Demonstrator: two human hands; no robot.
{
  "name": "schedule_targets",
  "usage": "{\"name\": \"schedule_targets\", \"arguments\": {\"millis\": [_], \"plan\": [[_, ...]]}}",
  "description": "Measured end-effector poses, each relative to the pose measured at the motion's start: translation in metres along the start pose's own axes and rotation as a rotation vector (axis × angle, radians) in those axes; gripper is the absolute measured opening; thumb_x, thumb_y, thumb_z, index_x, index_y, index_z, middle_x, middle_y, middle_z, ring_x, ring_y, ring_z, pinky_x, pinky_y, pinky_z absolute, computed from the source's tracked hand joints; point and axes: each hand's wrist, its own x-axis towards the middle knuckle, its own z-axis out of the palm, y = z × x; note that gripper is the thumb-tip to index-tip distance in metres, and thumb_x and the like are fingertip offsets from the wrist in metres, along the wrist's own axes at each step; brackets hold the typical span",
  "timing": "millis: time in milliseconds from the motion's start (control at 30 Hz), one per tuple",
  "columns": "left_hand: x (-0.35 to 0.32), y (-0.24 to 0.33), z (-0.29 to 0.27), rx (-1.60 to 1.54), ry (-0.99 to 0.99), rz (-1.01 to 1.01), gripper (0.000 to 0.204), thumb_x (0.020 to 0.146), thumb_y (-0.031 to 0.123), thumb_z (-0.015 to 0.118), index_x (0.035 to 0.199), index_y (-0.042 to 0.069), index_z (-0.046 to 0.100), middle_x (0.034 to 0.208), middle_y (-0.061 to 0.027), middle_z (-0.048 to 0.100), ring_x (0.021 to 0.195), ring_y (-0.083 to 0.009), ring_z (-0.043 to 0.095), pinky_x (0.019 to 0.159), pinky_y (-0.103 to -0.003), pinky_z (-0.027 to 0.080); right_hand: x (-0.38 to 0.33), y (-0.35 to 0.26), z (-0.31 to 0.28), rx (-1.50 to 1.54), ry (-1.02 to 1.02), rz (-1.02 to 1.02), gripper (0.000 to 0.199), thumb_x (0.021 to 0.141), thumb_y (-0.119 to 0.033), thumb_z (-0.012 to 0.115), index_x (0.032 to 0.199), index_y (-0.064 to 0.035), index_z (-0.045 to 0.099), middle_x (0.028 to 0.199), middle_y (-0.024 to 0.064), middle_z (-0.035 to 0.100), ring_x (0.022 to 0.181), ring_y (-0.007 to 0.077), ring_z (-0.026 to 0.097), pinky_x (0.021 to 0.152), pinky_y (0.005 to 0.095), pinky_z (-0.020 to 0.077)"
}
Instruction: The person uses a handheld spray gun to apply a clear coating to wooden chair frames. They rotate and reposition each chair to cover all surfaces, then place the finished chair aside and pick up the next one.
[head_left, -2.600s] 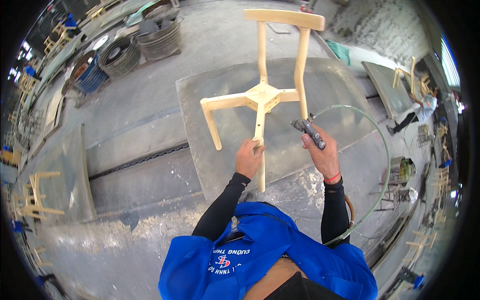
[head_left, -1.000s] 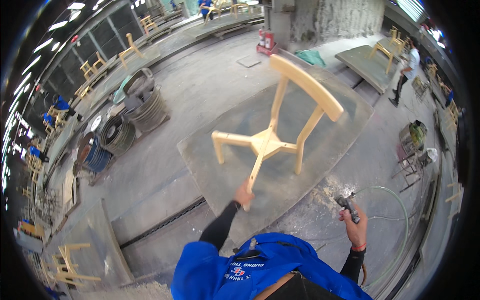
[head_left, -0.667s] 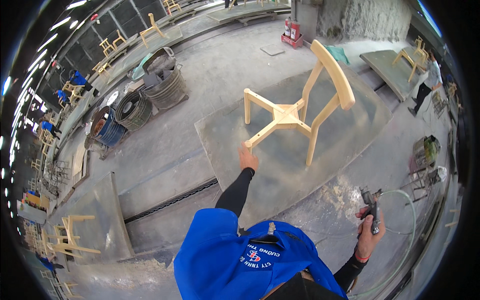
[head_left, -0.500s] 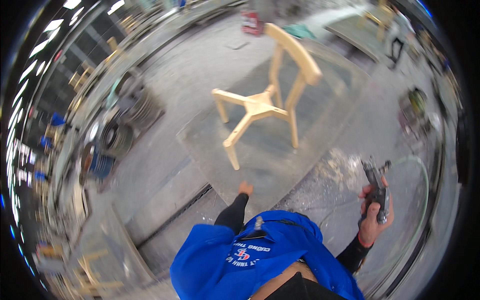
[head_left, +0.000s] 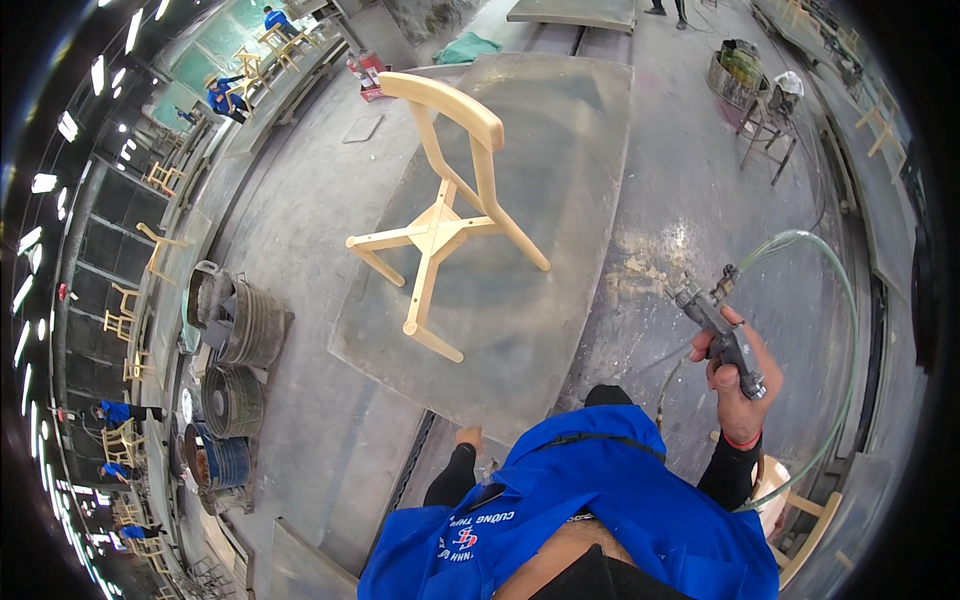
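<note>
We see a pale unfinished wooden chair frame [head_left: 440, 215], with a curved backrest bar and no seat panel, which lies tilted on a large flat grey sheet [head_left: 560, 140] spread over the dusty concrete floor [head_left: 690, 190]; it sits toward the near left part of the sheet, with one leg close to the near edge. No hand touches it. The right hand [head_left: 735, 375] is closed in a full grip around the handle of a grey metal spray gun [head_left: 715, 325], held up to the right of the sheet's near right corner with its nozzle turned toward the chair frame, and a clear greenish hose [head_left: 835, 300] loops from the gun over the floor. The left hand [head_left: 468, 437] hangs low just off the sheet's near edge, holding nothing; whether its fingers are spread or curled we cannot tell. We judge that the frame is placed and the spraying step is about to start. The next move, in our opinion, calls for bringing the gun nearer and aiming at the closest legs. To the left of the sheet stand several dark round metal drums [head_left: 240, 330].
</note>
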Motion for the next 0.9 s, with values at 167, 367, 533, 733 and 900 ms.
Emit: {"name": "schedule_targets", "arguments": {"millis": [167, 367, 533, 733, 900], "plan": [[0.015, 0.037, 0.010, 0.943, 0.028, 0.819, 0.036, 0.091, 0.031, 0.061, 0.118, 0.007, 0.065, 0.105, -0.0139, 0.070, 0.088, -0.0309, 0.071, 0.072, -0.047, 0.057, -0.004, 0.007, -0.002, -0.069, -0.063, 0.081, 0.066, 0.095, -0.042, 0.074, 0.138, 0.0067, 0.059, 0.094, 0.0171, 0.074, 0.082, 0.0192, 0.071, 0.076, 0.0325, 0.0569], [-0.021, 0.097, 0.093, -0.054, -0.233, 0.107, 0.048, 0.098, 0.028, 0.059, 0.142, 0.009, 0.055, 0.125, -0.0144, 0.068, 0.099, -0.0289, 0.069, 0.074, -0.049, 0.059, -0.016, 0.019, -0.003, -0.013, -0.045, 0.138, 0.059, 0.095, -0.033, 0.076, 0.138, 0.0039, 0.060, 0.098, 0.0157, 0.074, 0.085, 0.0182, 0.071, 0.076, 0.0319, 0.0568], [-0.058, 0.119, 0.116, 0.101, -0.296, 0.182, 0.046, 0.095, 0.029, 0.067, 0.135, 0.006, 0.063, 0.116, -0.0142, 0.070, 0.098, -0.0269, 0.070, 0.069, -0.041, 0.060, 0.007, 0.057, 0.007, 0.103, -0.113, 0.172, 0.055, 0.095, -0.028, 0.076, 0.138, 0.0025, 0.061, 0.101, 0.0142, 0.074, 0.091, 0.0169, 0.070, 0.081, 0.0318, 0.0564], [-0.060, 0.102, 0.089, -0.067, -0.101, 0.102, 0.040, 0.095, 0.030, 0.067, 0.129, 0.009, 0.066, 0.112, -0.0108, 0.070, 0.092, -0.0247, 0.071, 0.068, -0.039, 0.060, 0.061, 0.147, -0.001, -0.146, -0.285, 0.393, 0.054, 0.095, -0.025, 0.075, 0.138, 0.0039, 0.060, 0.107, 0.0139, 0.075, 0.098, 0.0159, 0.070, 0.086, 0.0307, 0.0549], [-0.076, 0.096, 0.072, 0.023, -0.007, -0.157, 0.044, 0.096, 0.037, 0.063, 0.135, 0.017, 0.063, 0.111, -0.0069, 0.070, 0.085, -0.0233, 0.071, 0.062, -0.044, 0.056, 0.116, 0.168, -0.032, 0.116, -0.368, 0.520, 0.051, 0.098, -0.026, 0.073, 0.138, 0.0036, 0.060, 0.106, 0.0136, 0.075, 0.097, 0.0151, 0.069, 0.085, 0.0307, 0.0550]]}}
